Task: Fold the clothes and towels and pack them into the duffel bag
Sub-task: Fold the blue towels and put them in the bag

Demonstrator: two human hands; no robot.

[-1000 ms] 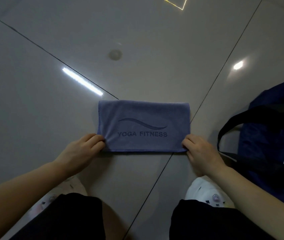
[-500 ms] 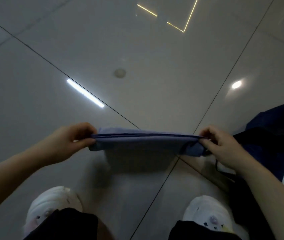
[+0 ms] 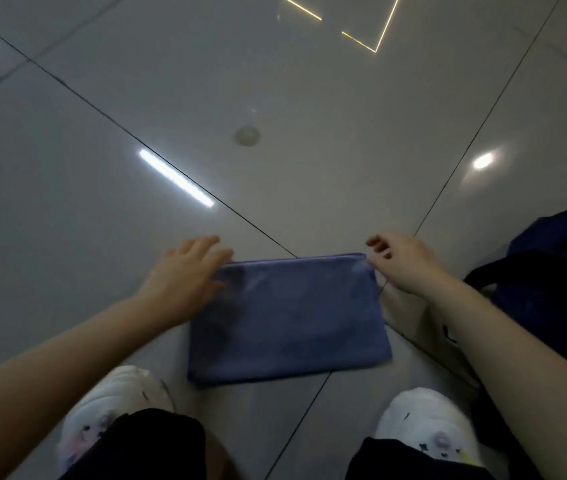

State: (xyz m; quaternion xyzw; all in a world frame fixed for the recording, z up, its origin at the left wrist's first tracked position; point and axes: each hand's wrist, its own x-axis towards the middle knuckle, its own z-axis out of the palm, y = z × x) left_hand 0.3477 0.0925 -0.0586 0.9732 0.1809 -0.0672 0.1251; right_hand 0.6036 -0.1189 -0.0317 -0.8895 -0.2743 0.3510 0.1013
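Resting with straight fingers on the far left corner of the folded towel [image 3: 287, 318], the left hand [image 3: 185, 275] is shown holding nothing; the right hand [image 3: 401, 265] is seen at the far right corner, fingers loosely curled, thumb and forefinger just at the fabric edge, though whether the edge is pinched cannot be told. The towel is laid flat on the tiled floor [image 3: 102, 202], between the hands and in front of two white shoes [image 3: 424, 424], its blue face plain and its edges roughly aligned. The duffel bag [image 3: 559, 271], dark blue with a black strap, is placed at the right edge of the view, just beside the right forearm. For this step to be done well, the layers should be squared and pressed flat, and both short ends gripped together so the fold is not lost when the towel is carried into the bag.
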